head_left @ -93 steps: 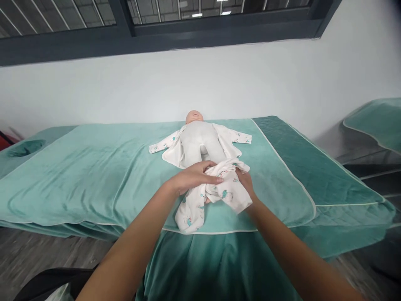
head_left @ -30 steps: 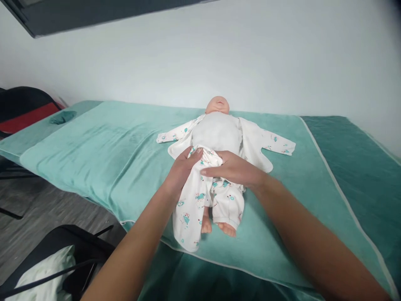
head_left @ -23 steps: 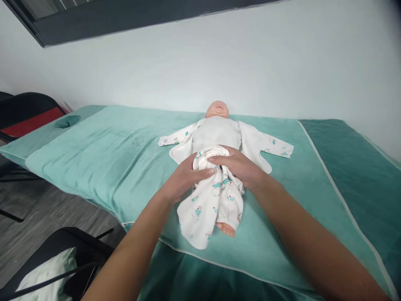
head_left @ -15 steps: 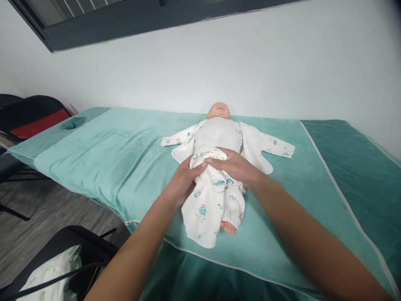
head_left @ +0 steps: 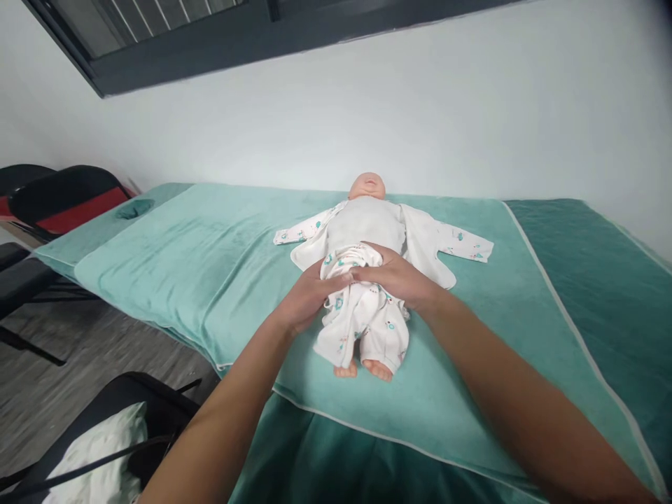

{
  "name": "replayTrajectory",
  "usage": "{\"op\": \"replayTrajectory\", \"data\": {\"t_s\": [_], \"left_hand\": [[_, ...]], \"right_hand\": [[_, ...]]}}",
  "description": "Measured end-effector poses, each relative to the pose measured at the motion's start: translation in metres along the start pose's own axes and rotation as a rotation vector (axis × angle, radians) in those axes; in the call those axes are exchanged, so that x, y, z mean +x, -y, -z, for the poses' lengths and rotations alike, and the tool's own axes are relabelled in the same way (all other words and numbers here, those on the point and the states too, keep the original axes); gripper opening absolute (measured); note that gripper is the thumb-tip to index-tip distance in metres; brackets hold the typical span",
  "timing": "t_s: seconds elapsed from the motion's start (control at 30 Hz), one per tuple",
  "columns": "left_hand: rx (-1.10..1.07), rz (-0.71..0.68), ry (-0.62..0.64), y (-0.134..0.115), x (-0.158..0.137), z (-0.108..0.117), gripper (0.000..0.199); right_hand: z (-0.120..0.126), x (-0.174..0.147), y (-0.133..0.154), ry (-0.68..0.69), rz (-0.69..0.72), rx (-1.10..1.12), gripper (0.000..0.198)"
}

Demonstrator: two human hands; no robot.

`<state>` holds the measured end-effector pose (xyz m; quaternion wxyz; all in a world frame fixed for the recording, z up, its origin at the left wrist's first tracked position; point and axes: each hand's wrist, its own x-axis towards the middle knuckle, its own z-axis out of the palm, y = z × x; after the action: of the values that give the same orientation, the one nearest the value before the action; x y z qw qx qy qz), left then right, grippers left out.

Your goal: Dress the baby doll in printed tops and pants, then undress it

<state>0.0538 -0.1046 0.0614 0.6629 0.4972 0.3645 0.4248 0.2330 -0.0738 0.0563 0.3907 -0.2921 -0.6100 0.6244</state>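
A baby doll lies on its back on a green cover, head towards the wall, its white printed shirt spread open beside the grey-white torso. White baby pants with a teal print cover its legs; both feet show below the cuffs. My left hand is closed on the bunched waist of the pants at the left. Gripping the same bunched cloth from the right is my right hand. The two thumbs meet over the middle; the other fingers are partly hidden in the fabric.
The green cover drapes a long massage table with a face hole at its left end. Black folding chairs stand at the left. Nearer, a black chair bears a pale pillow-like item. A white wall rises behind.
The left pant leg, hanging long past the doll's foot before, now sits higher and bunched, and that foot shows. Both hands keep their hold on the waist. The view shifts slightly left.
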Motion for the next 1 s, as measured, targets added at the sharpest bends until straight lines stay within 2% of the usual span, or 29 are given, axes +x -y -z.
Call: {"op": "replayTrajectory", "data": {"t_s": [0.07, 0.17, 0.27, 0.47, 0.57, 0.67, 0.83, 0.9, 1.0], "left_hand": [[0.070, 0.009, 0.050, -0.004, -0.004, 0.000, 0.057], [0.085, 0.032, 0.033, -0.005, -0.010, -0.001, 0.050], [-0.034, 0.031, -0.017, -0.001, -0.015, -0.004, 0.042], [-0.210, 0.038, -0.139, 0.005, -0.038, -0.022, 0.048], [-0.221, 0.079, -0.222, 0.006, -0.058, -0.033, 0.048], [-0.234, 0.121, -0.326, 0.006, -0.079, -0.048, 0.047], [-0.280, 0.182, -0.530, 0.005, -0.104, -0.078, 0.031], [-0.320, 0.186, -0.601, 0.010, -0.110, -0.088, 0.027], [-0.397, 0.182, -0.687, 0.032, -0.116, -0.098, 0.035]], "right_hand": [[-0.001, -0.001, 0.000, -0.002, 0.018, -0.009, 0.030], [-0.001, -0.002, 0.000, 0.032, 0.028, -0.041, 0.031], [0.000, -0.003, 0.001, 0.073, 0.029, -0.068, 0.033], [0.005, -0.005, 0.007, 0.223, -0.020, -0.216, 0.038], [0.004, -0.006, 0.011, 0.283, -0.045, -0.354, 0.034], [0.001, -0.007, 0.014, 0.312, -0.068, -0.496, 0.023], [-0.002, -0.007, 0.012, 0.359, -0.053, -0.653, 0.024], [-0.002, -0.006, 0.011, 0.397, -0.038, -0.689, 0.019], [-0.004, -0.006, 0.010, 0.427, -0.040, -0.788, 0.003]]}}
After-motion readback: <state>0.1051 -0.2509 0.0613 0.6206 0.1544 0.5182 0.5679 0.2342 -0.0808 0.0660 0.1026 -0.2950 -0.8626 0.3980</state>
